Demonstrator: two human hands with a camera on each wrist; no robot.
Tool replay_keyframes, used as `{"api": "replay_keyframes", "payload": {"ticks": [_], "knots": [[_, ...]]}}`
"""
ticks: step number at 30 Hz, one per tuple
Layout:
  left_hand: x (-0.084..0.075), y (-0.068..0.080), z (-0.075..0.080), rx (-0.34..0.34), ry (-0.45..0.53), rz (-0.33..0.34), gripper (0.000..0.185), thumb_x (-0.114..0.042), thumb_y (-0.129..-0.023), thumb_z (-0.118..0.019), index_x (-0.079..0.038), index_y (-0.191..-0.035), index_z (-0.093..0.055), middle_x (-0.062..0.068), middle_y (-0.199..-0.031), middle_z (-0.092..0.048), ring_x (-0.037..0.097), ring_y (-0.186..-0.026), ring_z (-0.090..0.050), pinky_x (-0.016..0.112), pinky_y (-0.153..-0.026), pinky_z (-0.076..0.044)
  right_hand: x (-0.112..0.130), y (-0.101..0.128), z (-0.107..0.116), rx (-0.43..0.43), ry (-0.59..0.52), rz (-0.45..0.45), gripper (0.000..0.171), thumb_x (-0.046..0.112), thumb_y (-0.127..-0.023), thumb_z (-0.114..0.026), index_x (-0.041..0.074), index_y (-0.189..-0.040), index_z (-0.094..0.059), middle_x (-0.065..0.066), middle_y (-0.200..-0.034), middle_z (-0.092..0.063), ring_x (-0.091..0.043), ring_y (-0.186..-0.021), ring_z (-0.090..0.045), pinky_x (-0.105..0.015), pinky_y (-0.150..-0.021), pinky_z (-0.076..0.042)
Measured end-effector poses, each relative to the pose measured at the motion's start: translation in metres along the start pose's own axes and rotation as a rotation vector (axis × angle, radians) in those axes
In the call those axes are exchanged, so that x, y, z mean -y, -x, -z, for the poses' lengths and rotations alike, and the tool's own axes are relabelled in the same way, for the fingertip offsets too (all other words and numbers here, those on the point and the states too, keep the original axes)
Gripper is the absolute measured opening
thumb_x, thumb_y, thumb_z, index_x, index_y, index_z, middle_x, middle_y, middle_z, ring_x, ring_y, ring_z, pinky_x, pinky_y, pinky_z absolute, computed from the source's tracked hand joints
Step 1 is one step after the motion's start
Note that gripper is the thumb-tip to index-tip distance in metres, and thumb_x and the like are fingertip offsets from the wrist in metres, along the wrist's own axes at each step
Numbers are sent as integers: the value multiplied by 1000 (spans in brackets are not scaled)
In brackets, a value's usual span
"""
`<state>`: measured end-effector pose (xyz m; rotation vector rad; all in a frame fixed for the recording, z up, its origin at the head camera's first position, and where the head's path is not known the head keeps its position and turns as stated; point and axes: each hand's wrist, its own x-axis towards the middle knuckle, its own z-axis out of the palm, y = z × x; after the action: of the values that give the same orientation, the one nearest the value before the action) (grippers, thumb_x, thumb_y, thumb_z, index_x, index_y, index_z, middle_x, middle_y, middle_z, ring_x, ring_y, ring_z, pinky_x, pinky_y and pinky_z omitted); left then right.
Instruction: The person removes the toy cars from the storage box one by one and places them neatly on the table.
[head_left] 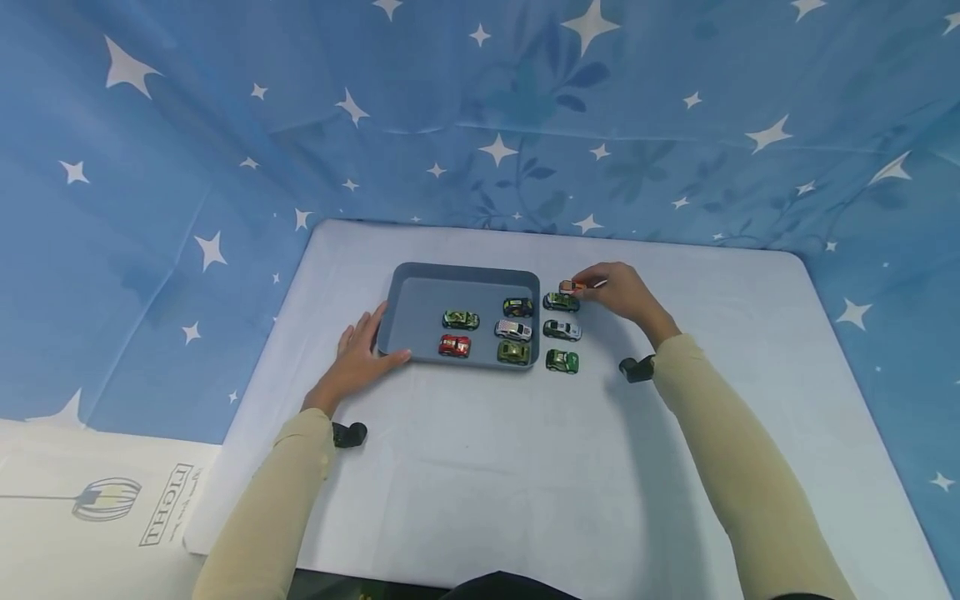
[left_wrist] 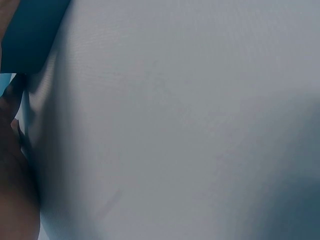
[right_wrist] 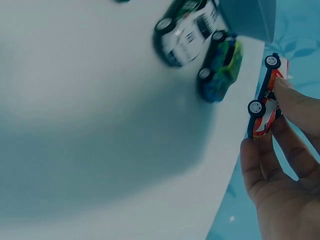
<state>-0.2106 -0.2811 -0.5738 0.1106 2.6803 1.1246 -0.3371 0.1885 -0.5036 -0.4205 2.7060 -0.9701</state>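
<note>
Five toy cars sit in the grey tray (head_left: 465,277) on the white table (head_left: 525,467) in our head view, with three more lined up just beside its right wall. Our left hand (head_left: 356,358) rests flat with straight fingers against the tray's left corner. Our right hand (head_left: 618,292) pinches an orange toy car (head_left: 572,286) beyond that row.

Left wrist view shows mostly bare tabletop and a tray corner.

Right wrist view shows fingertips (right_wrist: 295,107) gripping the orange car off the table.
</note>
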Motion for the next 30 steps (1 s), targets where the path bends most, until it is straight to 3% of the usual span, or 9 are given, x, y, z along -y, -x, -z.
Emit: {"api": "replay_keyframes", "payload": {"ticks": [11, 18, 30], "knots": [[0, -1, 1, -4, 1, -11, 109, -56, -96, -74, -27, -175, -4, 16, -178, -11, 34, -164, 1, 54, -129, 8, -27, 12, 7, 12, 9, -54, 35, 16, -105, -72, -3, -135, -71, -27, -134, -68, -45, -125, -61, -62, -100, -51], [3, 1, 0, -7, 6, 6, 109, -58, -95, -74, -29, -175, -5, 15, -179, -10, 33, -164, 2, 57, -129, 6, -38, 19, 13, 19, 8, -109, 37, 18, -106, -72, -5, -135, -70, -28, -136, -66, -46, -132, -56, -65, -108, -45], [0, 0, -2, -26, 22, -38, 112, -60, -94, -75, -23, -175, -8, 19, -177, -14, 36, -164, -2, 54, -129, 8, -53, 28, 16, 30, -7, -184, 36, 16, -104, -72, -4, -134, -70, -29, -138, -64, -48, -134, -53, -66, -112, -41]]}}
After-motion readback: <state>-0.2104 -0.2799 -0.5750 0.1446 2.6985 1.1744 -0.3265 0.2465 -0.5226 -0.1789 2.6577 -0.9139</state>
